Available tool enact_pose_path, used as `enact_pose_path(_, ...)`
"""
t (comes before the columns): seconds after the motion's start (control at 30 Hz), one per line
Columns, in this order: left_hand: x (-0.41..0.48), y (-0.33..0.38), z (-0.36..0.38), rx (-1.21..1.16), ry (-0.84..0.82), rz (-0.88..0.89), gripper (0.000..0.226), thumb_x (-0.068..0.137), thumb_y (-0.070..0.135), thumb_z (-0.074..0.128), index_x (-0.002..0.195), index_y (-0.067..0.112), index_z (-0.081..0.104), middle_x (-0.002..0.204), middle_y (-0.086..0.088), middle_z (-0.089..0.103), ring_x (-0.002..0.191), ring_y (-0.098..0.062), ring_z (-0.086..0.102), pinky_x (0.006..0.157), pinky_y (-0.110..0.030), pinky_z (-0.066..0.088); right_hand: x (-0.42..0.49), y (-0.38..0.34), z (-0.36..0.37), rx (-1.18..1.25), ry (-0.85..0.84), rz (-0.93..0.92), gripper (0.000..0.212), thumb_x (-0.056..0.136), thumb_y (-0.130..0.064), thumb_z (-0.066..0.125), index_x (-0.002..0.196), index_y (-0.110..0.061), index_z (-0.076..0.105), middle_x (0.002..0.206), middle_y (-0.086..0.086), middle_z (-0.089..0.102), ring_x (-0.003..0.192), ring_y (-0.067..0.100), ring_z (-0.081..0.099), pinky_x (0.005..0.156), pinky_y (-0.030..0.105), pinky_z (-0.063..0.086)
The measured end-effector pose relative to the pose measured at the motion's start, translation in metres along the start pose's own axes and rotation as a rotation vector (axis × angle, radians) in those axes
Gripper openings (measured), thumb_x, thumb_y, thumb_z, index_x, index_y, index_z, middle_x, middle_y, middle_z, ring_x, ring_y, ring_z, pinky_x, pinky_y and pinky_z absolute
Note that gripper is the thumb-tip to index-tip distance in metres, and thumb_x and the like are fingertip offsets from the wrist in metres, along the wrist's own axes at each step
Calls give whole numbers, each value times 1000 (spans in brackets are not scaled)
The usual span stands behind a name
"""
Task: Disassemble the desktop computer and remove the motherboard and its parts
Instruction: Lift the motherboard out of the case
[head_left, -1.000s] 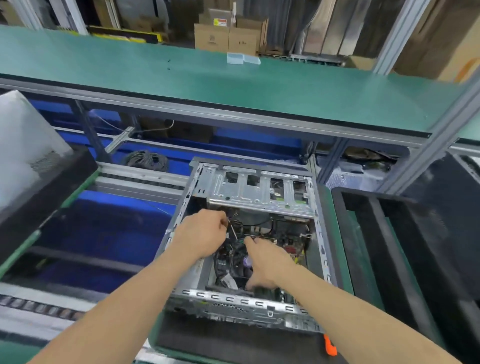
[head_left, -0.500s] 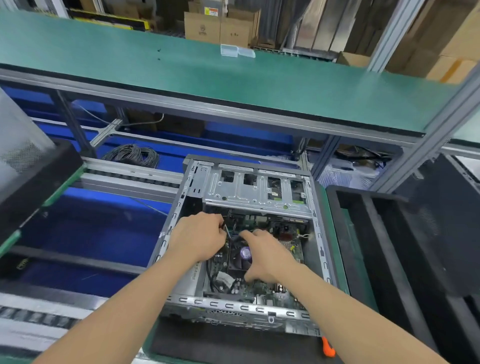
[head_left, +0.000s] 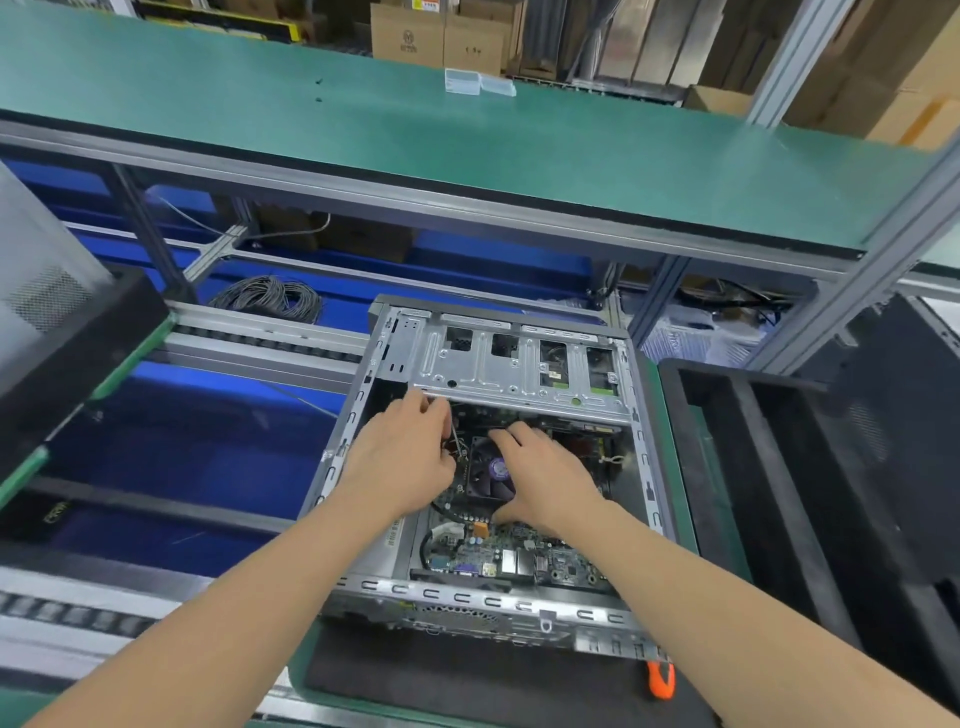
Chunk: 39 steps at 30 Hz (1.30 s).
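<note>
task thing: motherboard (head_left: 519, 561) lies flat on the floor of the case (head_left: 467, 593), not lifted out yet.
fan: CPU fan (head_left: 488, 470) sits on the board, about mid-case, purple hub sticker showing.
left hand: left hand (head_left: 402, 462) is inside the case by its left wall. Fingers are curled and seem to pinch thin wires (head_left: 455, 440).
right hand: right hand (head_left: 550, 475) is mid-case, thumb on the near edge of the fan, fingers over its far edge, grasping it.
bracket: drive bracket (head_left: 498, 364) spans the far end of the case and overhangs the board's far edge.
step (guess): freeing the fan and its wires before the board can lift.
risk 1: wires tear or header pins bend, because the pinch looks to be on the strands, not a plug.
risk 2: board flexes or cracks if the fan is pulled while fastened. Fasteners hidden, cannot tell.
risk 3: cut knuckles, because the left hand is just under the bracket's sheet-metal edge and could jerk when the wires give.
risk 4: case could shift, because both hands are inside and nothing steadies it.
tool: orange tool handle (head_left: 661, 678) lies outside the near right corner of the case, partly hidden by the forearm.
</note>
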<state>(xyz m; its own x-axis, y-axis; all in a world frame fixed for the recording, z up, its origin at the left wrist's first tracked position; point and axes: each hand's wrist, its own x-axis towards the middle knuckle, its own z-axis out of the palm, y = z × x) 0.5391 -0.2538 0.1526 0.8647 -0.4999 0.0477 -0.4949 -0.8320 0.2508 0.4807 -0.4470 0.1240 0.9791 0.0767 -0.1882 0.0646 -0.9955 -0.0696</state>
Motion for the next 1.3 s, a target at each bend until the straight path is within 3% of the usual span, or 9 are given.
enact_pose_path(0.2,13,11,6,40,-137,391,47,94,29,67,139,32,52,137,9,54,125,-16,53,103,-34,43,-29,-7,-11,-142,125,20,60,82,-58,75,118,-15,53,114,4,51,106,26,55,79,37,50)
enact_pose_path(0.3,22,16,11,90,-226,464,53,95,36,68,145,38,47,149,11,47,134,-17,46,109,-39,39,-44,-21,-10,-127,-182,122,45,88,-61,63,98,-17,58,98,6,60,89,29,63,68,36,48)
enact_pose_path(0.4,27,17,13,121,-275,469,55,94,43,69,144,41,47,150,10,47,133,-18,47,107,-42,40,-47,-28,-12,-154,-423,142,23,91,-22,68,108,-11,57,97,7,53,82,28,55,66,36,47)
enact_pose_path(0.6,25,17,13,165,-306,478,63,85,40,81,141,45,52,153,12,43,134,-18,46,108,-41,38,-47,-29,-17,-320,-361,27,18,91,-6,64,107,-13,64,99,9,64,92,32,67,67,37,46)
enact_pose_path(0.77,26,20,6,112,-340,447,53,92,41,73,142,44,55,154,13,43,132,-16,49,107,-36,34,-32,-40,0,159,-390,12,44,96,-52,60,94,-8,62,76,3,57,74,25,56,58,34,42)
enact_pose_path(0.9,23,22,2,109,-339,431,48,96,26,68,140,44,57,150,12,47,123,-16,55,103,-34,36,-21,-51,12,372,-225,14,41,89,-45,68,118,-17,67,87,-6,63,76,17,55,65,28,40)
enact_pose_path(1.0,22,23,0,129,-344,434,56,94,13,64,140,44,57,147,10,49,125,-18,58,103,-40,44,-17,-51,10,490,-166,-20,22,86,-37,74,104,-25,73,73,-18,55,64,6,48,56,23,35)
enact_pose_path(1.17,22,21,1,131,-359,429,49,96,24,70,138,45,58,145,10,51,112,-22,61,103,-39,45,-14,-50,18,28,-206,-137,33,92,-30,66,120,-13,67,109,14,69,99,36,65,79,39,54)
enact_pose_path(1.3,27,24,3,77,-374,378,48,89,26,78,133,43,65,133,8,56,120,-21,61,100,-43,48,-10,-53,18,-45,-231,-152,35,93,-39,64,116,-13,67,105,14,69,97,38,67,69,38,50)
